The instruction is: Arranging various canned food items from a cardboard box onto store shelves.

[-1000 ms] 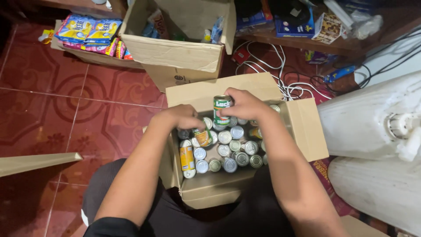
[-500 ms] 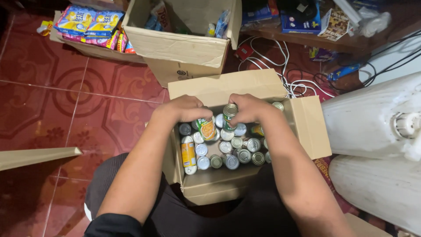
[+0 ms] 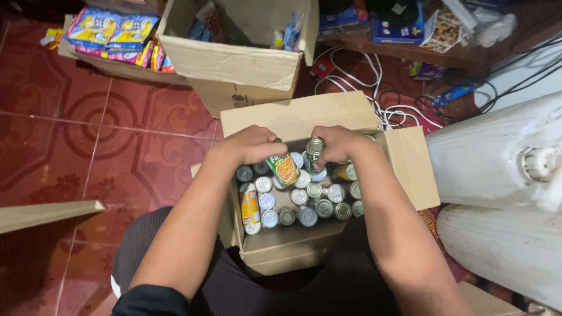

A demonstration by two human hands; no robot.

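An open cardboard box (image 3: 275, 251) sits between my knees, filled with several small tin cans standing upright. My left hand (image 3: 249, 145) is inside the box at its far left and grips a tilted can with a green and orange label (image 3: 283, 168). My right hand (image 3: 339, 144) is at the far middle and holds an upright green can (image 3: 313, 153) just above the others. A can with a yellow label (image 3: 250, 206) lies on its side at the box's left wall.
A bigger open cardboard box (image 3: 234, 61) with packets stands on the red tiled floor beyond. Colourful snack packs (image 3: 111, 32) lie at the far left. White cables (image 3: 404, 114) run by a low shelf. Two large white plastic containers (image 3: 497, 169) stand at the right.
Both hands have dropped lower into the box. The green can in my right hand came down towards the other cans, and my left hand now lifts the green and orange can.
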